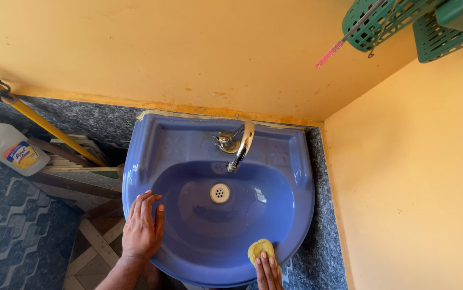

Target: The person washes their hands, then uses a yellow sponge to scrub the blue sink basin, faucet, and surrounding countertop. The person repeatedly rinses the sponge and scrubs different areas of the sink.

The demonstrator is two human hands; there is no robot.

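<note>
Blue sink (296,177): right hand (268,271) fingers flat, pressing yellow sponge (260,249) (near rim).

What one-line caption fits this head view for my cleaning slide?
Left hand flat on the rim of a blue ceramic washbasin; right hand presses a yellow sponge inside.

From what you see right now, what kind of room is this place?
Probably a small washroom or bathroom corner. A blue wall-mounted sink with a chrome tap sits against orange walls, a green plastic basket hangs above, and a white jug stands on the patterned tile floor.
</note>
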